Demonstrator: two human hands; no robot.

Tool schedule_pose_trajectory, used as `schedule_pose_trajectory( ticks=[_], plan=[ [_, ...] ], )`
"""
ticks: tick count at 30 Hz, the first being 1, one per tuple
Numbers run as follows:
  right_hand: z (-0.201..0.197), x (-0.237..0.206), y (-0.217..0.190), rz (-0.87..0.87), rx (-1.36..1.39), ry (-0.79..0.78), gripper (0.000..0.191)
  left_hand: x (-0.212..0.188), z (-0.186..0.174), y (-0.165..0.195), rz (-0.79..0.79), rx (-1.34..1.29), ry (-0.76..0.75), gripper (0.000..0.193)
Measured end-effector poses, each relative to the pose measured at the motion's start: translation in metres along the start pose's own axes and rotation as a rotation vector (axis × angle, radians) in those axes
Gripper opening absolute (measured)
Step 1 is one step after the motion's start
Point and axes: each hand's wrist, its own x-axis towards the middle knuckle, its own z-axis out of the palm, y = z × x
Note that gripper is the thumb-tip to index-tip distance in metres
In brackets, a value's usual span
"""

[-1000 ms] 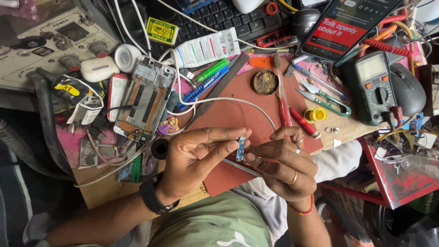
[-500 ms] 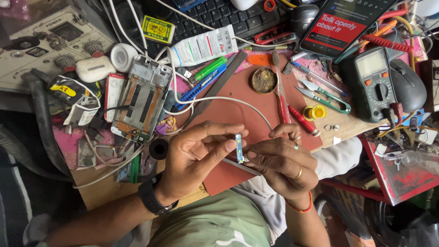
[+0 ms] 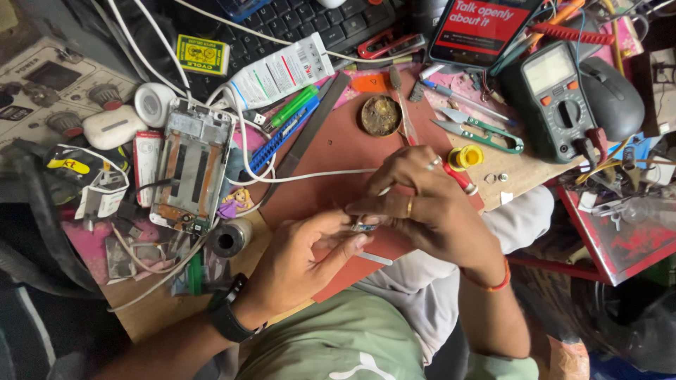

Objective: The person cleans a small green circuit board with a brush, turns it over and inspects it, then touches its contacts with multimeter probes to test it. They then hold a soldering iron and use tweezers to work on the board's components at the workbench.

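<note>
Left hand (image 3: 303, 264), right hand (image 3: 422, 200) pinch small part (image 3: 363, 226) (mostly hidden) over red mat (image 3: 331, 141).

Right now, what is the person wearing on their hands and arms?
The left hand has a black watch strapped around its wrist. The right hand wears a gold ring and a silver ring, with a red-orange thread band around its wrist. Both forearms are bare, with no sleeves.
</note>
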Motion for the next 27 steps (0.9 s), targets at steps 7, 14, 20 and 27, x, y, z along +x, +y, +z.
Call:
schedule_pose_trajectory(
  ticks=[7,14,20,27],
  plan=[
    [-0.01,0.014,0.01,-0.124,0.12,-0.072,0.035,0.003,0.002,-0.006,-0.081,0.04,-0.092,0.03],
    [0.022,-0.025,-0.002,0.209,-0.029,0.457,0.023,0.012,0.004,-0.019,-0.145,-0.368,0.0,0.03],
    [0.031,-0.057,0.005,0.077,-0.179,0.301,0.039,0.017,0.013,-0.025,-0.201,-0.373,-0.068,0.03],
    [0.017,-0.066,0.004,0.041,-0.313,0.262,0.038,0.025,0.009,-0.005,-0.101,-0.129,-0.023,0.035]
  ],
)
